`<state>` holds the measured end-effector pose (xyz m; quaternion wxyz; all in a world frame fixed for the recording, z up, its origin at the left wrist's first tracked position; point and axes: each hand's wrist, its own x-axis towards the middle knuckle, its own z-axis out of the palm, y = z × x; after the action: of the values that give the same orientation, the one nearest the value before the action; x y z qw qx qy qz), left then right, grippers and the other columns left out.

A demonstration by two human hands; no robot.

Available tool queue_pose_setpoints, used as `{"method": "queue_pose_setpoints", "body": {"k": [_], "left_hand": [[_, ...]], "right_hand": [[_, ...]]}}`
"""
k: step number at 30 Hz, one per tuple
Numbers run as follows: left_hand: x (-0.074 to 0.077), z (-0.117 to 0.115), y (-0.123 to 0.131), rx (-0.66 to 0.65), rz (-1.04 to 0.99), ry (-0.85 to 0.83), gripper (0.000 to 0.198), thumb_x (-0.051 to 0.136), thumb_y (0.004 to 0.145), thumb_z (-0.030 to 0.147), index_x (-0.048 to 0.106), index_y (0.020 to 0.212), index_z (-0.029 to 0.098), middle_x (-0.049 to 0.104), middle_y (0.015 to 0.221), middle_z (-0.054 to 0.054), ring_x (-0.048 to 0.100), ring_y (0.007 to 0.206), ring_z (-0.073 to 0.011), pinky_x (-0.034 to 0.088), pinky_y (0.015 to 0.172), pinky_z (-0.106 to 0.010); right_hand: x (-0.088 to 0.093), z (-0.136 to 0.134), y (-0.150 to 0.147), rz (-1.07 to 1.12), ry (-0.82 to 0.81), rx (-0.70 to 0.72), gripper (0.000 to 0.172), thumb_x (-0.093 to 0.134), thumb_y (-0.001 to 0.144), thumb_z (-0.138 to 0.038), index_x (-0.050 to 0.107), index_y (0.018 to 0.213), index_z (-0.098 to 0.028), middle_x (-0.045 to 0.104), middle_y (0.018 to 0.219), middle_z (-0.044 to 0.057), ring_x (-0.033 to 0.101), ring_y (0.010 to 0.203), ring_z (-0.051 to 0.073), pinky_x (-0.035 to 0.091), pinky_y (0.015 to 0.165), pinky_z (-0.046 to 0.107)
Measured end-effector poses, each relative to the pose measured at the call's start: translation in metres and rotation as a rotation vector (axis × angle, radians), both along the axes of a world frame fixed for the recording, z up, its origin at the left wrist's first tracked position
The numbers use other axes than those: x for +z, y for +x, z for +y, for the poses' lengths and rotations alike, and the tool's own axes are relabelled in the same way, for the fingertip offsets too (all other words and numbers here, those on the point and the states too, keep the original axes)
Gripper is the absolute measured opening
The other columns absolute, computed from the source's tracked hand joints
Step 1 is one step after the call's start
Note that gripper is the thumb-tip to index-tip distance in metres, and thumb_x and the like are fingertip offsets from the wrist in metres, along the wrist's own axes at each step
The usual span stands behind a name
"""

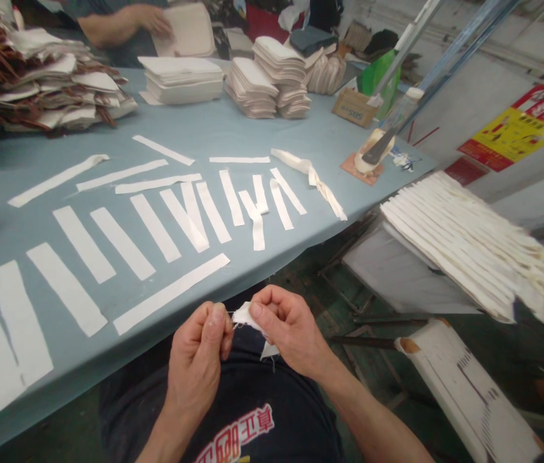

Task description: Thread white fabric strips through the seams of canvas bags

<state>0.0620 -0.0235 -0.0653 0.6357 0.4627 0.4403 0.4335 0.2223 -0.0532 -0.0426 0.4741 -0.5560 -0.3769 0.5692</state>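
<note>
Just in front of the table's near edge, my right hand [287, 329] pinches a small piece of white cloth [242, 314] with a frayed edge; its lower corner hangs below the fingers. Close beside it, my left hand [203, 344] is closed, thumb against fingers, on thin loose threads [231, 315] that run to the cloth's edge. Both hands are above my dark apron [272, 411]. On the blue-grey table [170, 128] lie several flat white cloth strips [120, 241], some slanting, some overlapping. A twisted white strip [310, 173] lies toward the right end.
Stacks of cream cloth pieces [182, 80] and a heap with brown straps [45, 83] stand at the back. A co-worker's hand [156, 22] touches a cream piece. A brush [380, 146] rests on a pot at right. Layered white cloth [465, 238] covers a side stand.
</note>
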Motion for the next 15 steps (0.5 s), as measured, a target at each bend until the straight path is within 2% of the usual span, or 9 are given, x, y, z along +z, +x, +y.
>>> {"method": "queue_pose_setpoints", "body": {"k": [4,8,12,14,15], "left_hand": [[-0.008,-0.006,0.004,0.095,-0.034,-0.022,0.055,0.066,0.103,0.063,0.051,0.067,0.023,0.043,0.058,0.005,0.037,0.053,-0.0125,0.031,0.050,-0.027],[-0.017,-0.015,-0.002,0.133,-0.019,-0.052,0.057,0.059,0.107,0.063,0.044,0.067,0.024,0.038,0.059,0.007,0.034,0.052,-0.0117,0.030,0.050,-0.026],[-0.021,-0.039,-0.012,0.041,0.163,-0.110,0.065,0.051,0.102,0.079,0.045,0.066,0.025,0.038,0.056,0.007,0.034,0.050,-0.0119,0.030,0.049,-0.027],[-0.029,-0.047,-0.017,-0.018,0.271,-0.146,0.070,0.048,0.096,0.087,0.049,0.064,0.025,0.041,0.052,0.005,0.037,0.049,-0.0130,0.034,0.050,-0.029],[-0.034,-0.047,-0.021,-0.032,0.326,-0.158,0.069,0.056,0.092,0.086,0.053,0.063,0.024,0.047,0.054,0.003,0.043,0.052,-0.0141,0.038,0.053,-0.030]], "right_hand": [[-0.001,0.002,-0.006,-0.066,0.032,-0.096,0.051,0.069,0.093,-0.070,0.057,0.084,-0.021,0.043,0.055,-0.009,0.034,0.047,0.007,0.026,0.044,0.020],[-0.001,0.005,-0.006,-0.103,0.023,-0.174,0.050,0.070,0.091,-0.068,0.056,0.082,-0.022,0.041,0.053,-0.009,0.034,0.046,0.007,0.028,0.043,0.019],[-0.007,-0.009,-0.006,-0.159,-0.028,-0.180,0.051,0.074,0.087,-0.069,0.060,0.078,-0.021,0.043,0.055,-0.007,0.034,0.047,0.008,0.028,0.042,0.020],[-0.020,-0.016,-0.006,-0.219,-0.077,-0.229,0.051,0.072,0.089,-0.071,0.065,0.081,-0.021,0.046,0.057,-0.005,0.038,0.048,0.010,0.032,0.043,0.021],[-0.029,-0.018,-0.007,-0.241,-0.119,-0.213,0.053,0.071,0.089,-0.074,0.068,0.082,-0.021,0.047,0.057,-0.005,0.040,0.047,0.011,0.033,0.042,0.022]]}}
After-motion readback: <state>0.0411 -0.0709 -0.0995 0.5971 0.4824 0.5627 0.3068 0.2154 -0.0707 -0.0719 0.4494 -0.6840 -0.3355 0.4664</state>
